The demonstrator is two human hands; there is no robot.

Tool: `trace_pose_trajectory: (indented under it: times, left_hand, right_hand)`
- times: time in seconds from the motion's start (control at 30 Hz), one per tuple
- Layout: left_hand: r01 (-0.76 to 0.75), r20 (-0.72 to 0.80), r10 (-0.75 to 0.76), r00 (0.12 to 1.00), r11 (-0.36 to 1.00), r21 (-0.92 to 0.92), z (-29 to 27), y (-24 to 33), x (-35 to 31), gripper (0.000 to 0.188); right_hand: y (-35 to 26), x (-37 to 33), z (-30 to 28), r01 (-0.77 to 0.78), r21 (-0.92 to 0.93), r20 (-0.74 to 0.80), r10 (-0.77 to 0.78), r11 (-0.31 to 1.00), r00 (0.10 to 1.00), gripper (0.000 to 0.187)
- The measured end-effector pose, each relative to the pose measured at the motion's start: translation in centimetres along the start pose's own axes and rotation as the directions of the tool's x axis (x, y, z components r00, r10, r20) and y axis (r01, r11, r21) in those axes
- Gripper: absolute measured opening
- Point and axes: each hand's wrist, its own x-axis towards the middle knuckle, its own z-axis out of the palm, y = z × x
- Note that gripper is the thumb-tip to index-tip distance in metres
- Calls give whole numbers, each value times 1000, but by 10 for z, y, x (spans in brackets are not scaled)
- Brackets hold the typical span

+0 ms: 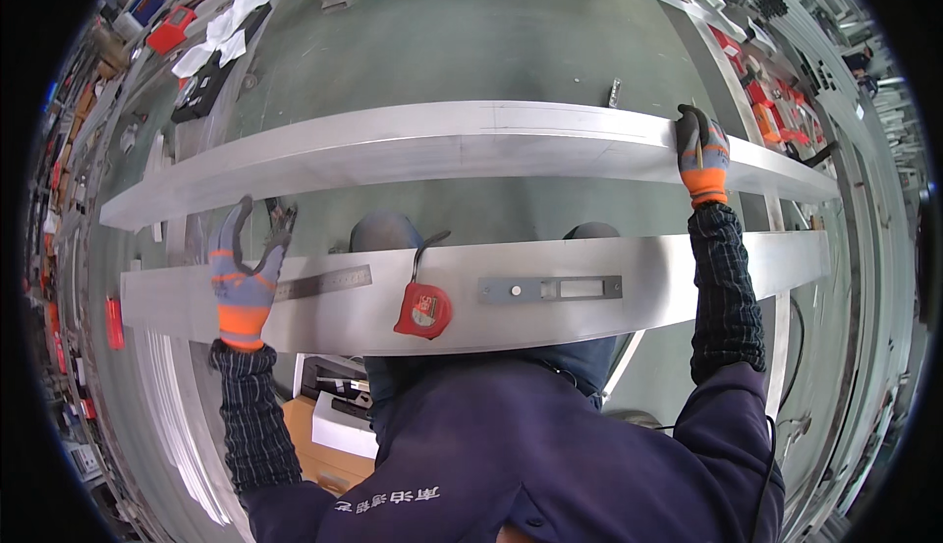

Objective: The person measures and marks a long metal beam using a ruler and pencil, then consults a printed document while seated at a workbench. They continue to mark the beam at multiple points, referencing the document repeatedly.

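Two long silver aluminium bars lie crosswise before me: a far bar point(442, 145) and a near bar point(648, 287). My right hand point(703, 155), in a grey and orange glove, is closed over the right part of the far bar; a thin light stick-like piece shows at its fingers. Above the left part of the near bar, my left hand point(246, 278) has its gloved fingers apart and holds nothing visible. Beside it lies a steel ruler point(329, 281). A red tape measure point(424, 309) with a black strap and a grey slotted metal plate point(550, 289) rest on the near bar.
A black case point(206, 86) with white paper point(236, 17) stands far left. Red and orange boxes point(771, 106) line the right side. Below the near bar is a cardboard box point(324, 450) with a white box. A small metal piece point(615, 93) lies beyond the far bar.
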Motion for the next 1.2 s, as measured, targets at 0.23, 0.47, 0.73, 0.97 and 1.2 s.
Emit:
trace_pose_trajectory:
  times: [0.23, 0.47, 0.73, 0.97, 1.2]
  left_hand:
    - [-187, 173, 168, 971, 977, 100, 41, 18, 81, 86]
    - [-276, 216, 227, 950, 933, 230, 78, -10, 103, 94]
    - [-248, 132, 220, 967, 932, 265, 93, -13, 101, 90]
    - [-244, 129, 215, 968, 924, 293, 90, -11, 100, 91]
    - [-229, 162, 186, 969, 923, 309, 91, -5, 105, 91]
  right_hand:
    - [-4, -1, -1, 24, 46, -56, -21, 999, 998, 22]
    - [-5, 0, -1, 11, 49, -58, -9, 999, 998, 23]
    - [-4, -1, -1, -21, 127, -73, 30, 992, 997, 27]
    - [-5, 0, 2, -5, 156, -115, 23, 988, 993, 27]
    - [-2, -3, -3, -47, 88, -25, 49, 995, 998, 33]
